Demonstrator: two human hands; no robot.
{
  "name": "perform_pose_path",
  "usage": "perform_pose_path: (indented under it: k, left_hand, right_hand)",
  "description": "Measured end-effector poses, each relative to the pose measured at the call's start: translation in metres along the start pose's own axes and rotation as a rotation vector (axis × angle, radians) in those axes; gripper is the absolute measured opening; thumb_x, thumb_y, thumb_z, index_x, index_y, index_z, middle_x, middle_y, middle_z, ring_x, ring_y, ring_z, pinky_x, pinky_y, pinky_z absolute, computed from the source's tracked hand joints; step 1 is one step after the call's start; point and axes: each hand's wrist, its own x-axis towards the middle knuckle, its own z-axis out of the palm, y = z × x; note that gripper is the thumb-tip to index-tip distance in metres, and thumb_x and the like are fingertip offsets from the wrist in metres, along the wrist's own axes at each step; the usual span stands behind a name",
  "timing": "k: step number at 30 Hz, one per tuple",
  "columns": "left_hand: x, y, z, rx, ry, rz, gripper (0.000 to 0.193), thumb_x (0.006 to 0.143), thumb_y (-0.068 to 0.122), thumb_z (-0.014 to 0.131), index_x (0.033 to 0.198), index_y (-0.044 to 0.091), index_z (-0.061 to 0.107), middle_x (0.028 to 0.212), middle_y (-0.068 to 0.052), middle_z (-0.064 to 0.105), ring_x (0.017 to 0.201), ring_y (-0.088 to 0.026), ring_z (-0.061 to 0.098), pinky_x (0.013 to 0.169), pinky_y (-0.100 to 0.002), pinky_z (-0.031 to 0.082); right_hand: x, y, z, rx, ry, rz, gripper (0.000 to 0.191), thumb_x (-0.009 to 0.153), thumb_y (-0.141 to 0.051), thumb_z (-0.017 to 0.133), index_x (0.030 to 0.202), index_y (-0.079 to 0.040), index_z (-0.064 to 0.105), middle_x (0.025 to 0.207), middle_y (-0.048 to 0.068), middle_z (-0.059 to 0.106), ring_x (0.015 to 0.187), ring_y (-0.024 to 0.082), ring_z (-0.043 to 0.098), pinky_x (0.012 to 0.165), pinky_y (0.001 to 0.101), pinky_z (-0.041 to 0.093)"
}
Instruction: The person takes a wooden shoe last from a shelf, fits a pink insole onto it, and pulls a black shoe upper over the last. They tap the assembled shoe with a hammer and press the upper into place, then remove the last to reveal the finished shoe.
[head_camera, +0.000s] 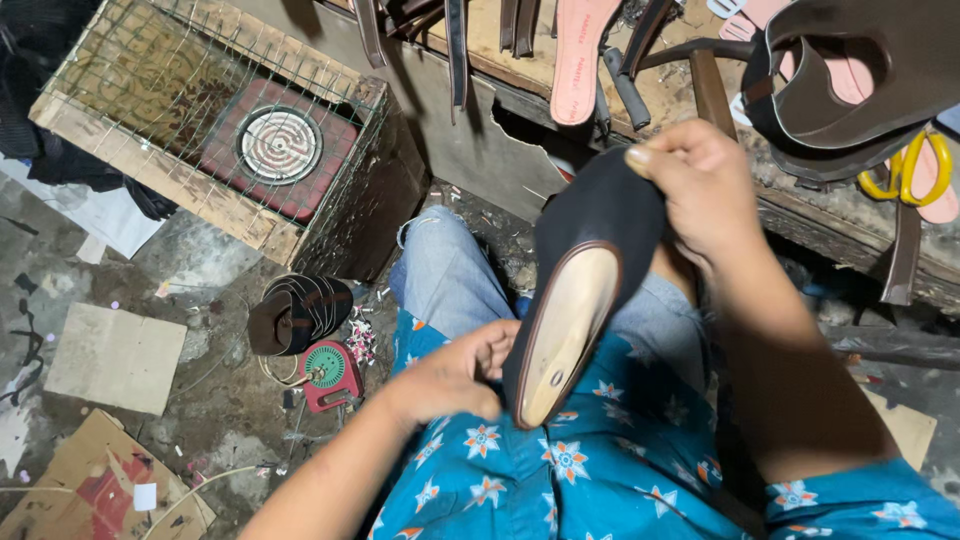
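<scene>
A black shoe upper stretched on a wooden last (575, 290) rests sole-up over my lap, its pale wooden bottom edged by a brown strip. My right hand (700, 185) grips the black toe end from above. My left hand (455, 375) pinches the black material at the heel end, on the near left side. My knees in light jeans and my blue flowered shirt lie beneath.
A wire-covered wooden box with an electric coil heater (280, 145) stands at the left. A stack of dark soles (300, 312) and a small red-green device (330, 372) lie on the floor. On the workbench are a pink insole (578, 55), brown upper pieces (850, 90) and yellow scissors (910, 170).
</scene>
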Motion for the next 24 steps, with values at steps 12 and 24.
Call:
perform_pose_path:
  k: [12,24]
  left_hand:
    - [0.102,0.11,-0.03,0.466,0.582,0.312,0.032,0.089,0.024,0.081,0.103,-0.003,0.069,0.09,-0.002,0.071,0.078,-0.008,0.064,0.07,-0.026,0.054]
    - [0.066,0.097,-0.146,-0.138,1.128,0.132,0.033,0.081,0.022,0.081,0.093,-0.006,0.07,0.084,-0.016,0.075,0.065,-0.026,0.074,0.057,-0.041,0.061]
  right_hand:
    - [0.029,-0.014,0.079,-0.301,-0.315,-0.13,0.012,0.095,-0.012,0.076,0.094,-0.004,0.066,0.085,-0.001,0.066,0.077,0.006,0.059,0.07,0.0236,0.05]
    - [-0.08,0.059,0.065,0.373,-0.324,0.519,0.034,0.103,-0.019,0.06,0.132,-0.003,0.057,0.097,0.006,0.064,0.078,0.013,0.063,0.069,0.029,0.055]
